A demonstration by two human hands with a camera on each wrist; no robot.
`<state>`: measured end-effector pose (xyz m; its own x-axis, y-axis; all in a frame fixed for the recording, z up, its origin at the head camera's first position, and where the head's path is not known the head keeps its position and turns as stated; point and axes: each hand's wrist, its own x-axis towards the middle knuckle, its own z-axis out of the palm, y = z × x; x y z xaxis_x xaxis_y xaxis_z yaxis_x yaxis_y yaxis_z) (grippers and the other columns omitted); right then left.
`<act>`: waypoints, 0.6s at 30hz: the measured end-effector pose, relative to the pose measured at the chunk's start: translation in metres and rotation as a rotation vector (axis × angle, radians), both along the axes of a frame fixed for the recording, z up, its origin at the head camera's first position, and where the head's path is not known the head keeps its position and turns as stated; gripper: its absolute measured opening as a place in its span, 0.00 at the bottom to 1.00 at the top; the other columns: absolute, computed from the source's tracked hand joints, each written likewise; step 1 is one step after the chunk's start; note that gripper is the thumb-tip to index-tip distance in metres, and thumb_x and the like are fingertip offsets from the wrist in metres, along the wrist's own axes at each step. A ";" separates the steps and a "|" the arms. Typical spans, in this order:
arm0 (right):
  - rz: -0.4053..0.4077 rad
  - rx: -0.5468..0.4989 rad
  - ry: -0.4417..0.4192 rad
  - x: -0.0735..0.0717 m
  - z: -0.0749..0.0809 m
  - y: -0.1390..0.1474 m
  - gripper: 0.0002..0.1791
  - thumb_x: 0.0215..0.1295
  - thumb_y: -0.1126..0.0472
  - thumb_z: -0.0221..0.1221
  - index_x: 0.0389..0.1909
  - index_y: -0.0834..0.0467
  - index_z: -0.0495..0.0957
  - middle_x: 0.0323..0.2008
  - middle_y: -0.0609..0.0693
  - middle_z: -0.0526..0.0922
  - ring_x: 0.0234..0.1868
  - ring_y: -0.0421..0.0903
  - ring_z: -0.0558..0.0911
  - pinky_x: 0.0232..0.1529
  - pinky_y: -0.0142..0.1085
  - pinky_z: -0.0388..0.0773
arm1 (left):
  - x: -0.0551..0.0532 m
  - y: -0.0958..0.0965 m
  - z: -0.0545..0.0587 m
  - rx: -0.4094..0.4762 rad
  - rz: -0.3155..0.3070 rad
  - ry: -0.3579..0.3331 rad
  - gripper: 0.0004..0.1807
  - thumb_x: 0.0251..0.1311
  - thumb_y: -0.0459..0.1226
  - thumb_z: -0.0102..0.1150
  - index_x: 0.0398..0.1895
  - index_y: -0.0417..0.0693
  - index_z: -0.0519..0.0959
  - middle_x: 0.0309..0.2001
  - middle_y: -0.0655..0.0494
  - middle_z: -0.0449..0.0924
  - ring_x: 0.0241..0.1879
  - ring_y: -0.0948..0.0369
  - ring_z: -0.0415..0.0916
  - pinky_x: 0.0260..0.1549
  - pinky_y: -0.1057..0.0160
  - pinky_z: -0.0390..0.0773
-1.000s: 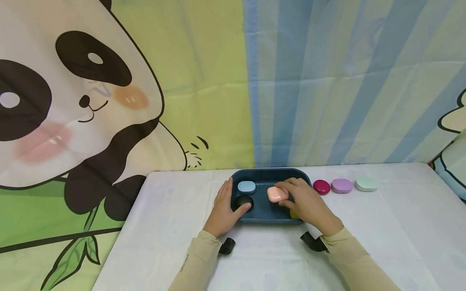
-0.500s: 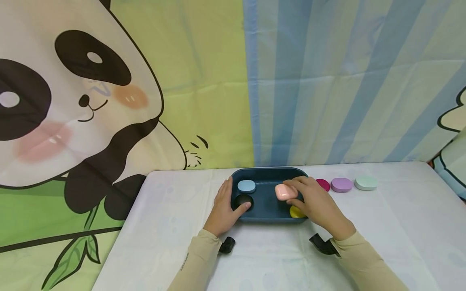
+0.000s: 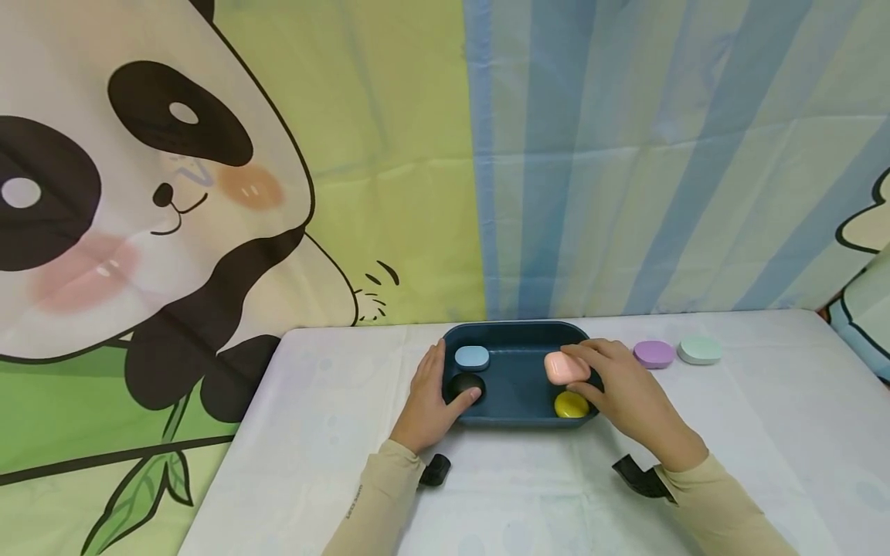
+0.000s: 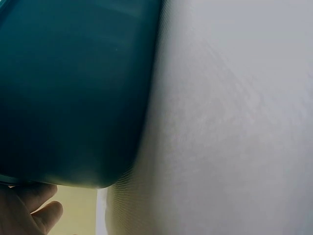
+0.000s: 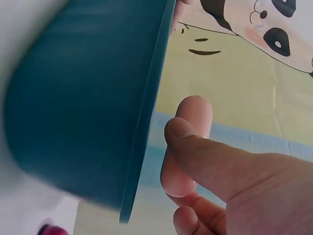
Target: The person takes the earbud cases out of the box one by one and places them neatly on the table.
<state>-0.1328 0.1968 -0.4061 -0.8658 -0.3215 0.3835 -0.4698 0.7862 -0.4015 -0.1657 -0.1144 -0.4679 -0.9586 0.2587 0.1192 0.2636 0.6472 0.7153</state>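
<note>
A dark blue tray (image 3: 521,371) stands at the table's back edge. My left hand (image 3: 426,401) grips its left wall, thumb over the rim beside a round black piece (image 3: 464,384); in the left wrist view, fingers (image 4: 41,196) show at the tray's edge. My right hand (image 3: 629,394) pinches a smooth pink rounded block (image 3: 565,368), like a bar of soap, between thumb and fingers. It is over the tray's right side in the head view and above rim level in the right wrist view. Inside the tray also lie a light blue oval piece (image 3: 472,357) and a yellow round piece (image 3: 571,405).
Right of the tray, a purple oval piece (image 3: 653,354) and a mint green one (image 3: 699,350) lie on the white tablecloth (image 3: 751,432). A dark red piece (image 5: 54,230) shows in the right wrist view. A printed curtain (image 3: 389,154) hangs behind the table.
My right hand has moved right with the pink block, uncovering the yellow piece and covering the dark red one in the head view. My left hand and the tray have stayed put.
</note>
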 end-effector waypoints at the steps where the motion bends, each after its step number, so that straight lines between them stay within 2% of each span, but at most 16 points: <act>1: -0.004 0.003 0.009 0.001 0.000 0.002 0.29 0.51 0.64 0.76 0.57 0.59 0.81 0.50 0.55 0.82 0.51 0.57 0.78 0.48 0.52 0.80 | 0.000 0.000 0.000 -0.001 0.000 0.003 0.56 0.62 0.65 0.58 0.82 0.50 0.42 0.81 0.51 0.44 0.79 0.51 0.40 0.73 0.41 0.49; 11: -0.051 0.022 0.084 0.010 -0.007 0.020 0.31 0.47 0.66 0.77 0.55 0.62 0.80 0.49 0.57 0.81 0.50 0.58 0.78 0.41 0.53 0.82 | -0.001 -0.001 -0.003 -0.005 0.001 -0.002 0.57 0.62 0.66 0.57 0.83 0.50 0.42 0.81 0.52 0.44 0.79 0.53 0.39 0.73 0.42 0.49; 18: -0.075 0.013 0.107 0.014 -0.010 0.030 0.32 0.45 0.68 0.78 0.56 0.61 0.80 0.50 0.59 0.81 0.53 0.60 0.76 0.45 0.56 0.80 | 0.000 -0.001 -0.002 -0.005 0.003 0.000 0.56 0.63 0.64 0.59 0.83 0.51 0.42 0.81 0.51 0.44 0.79 0.51 0.40 0.73 0.40 0.50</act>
